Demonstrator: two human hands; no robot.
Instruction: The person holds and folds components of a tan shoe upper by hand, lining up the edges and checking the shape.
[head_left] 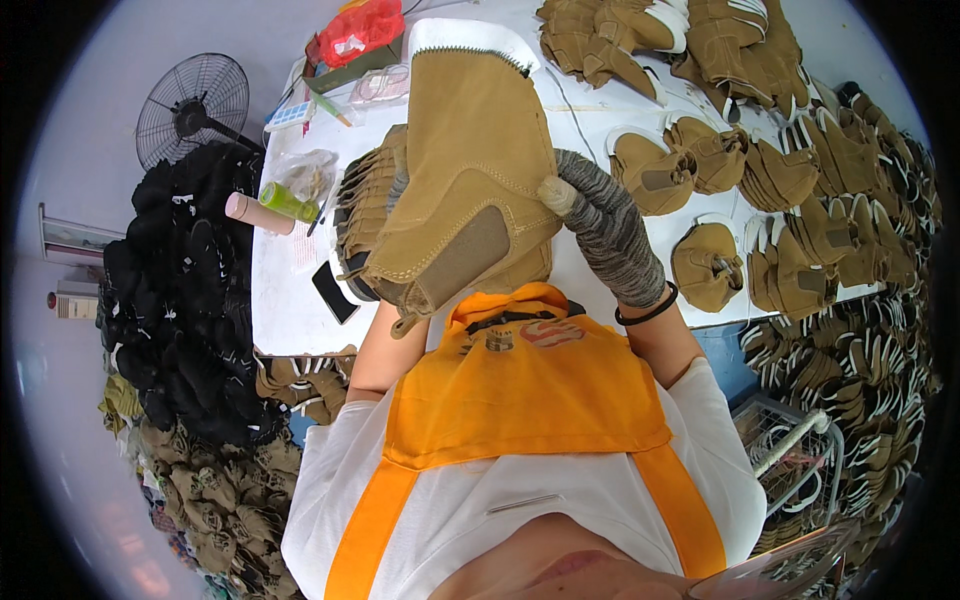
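Note:
A tan boot upper (475, 140), with stitched seams, a darker side panel, a toothed top edge and a white lining, stands in front of me. My right hand (610, 220), in a grey knitted glove with a pale thumb tip, grips its right edge. More tan uppers with a fringed edge (368, 200) lie behind it on the left. Only a sliver of my left hand (398, 183), gloved in grey, shows between the uppers; its fingers are hidden behind the tan material.
Tan uppers (650, 170) stand in rows and piles on the right of the white table (290, 335). At left are a phone (334, 293), a pink cup (258, 213), a green bottle (288, 201) and a calculator (290, 116). A fan (192, 115) rises behind black piled footwear (185, 300).

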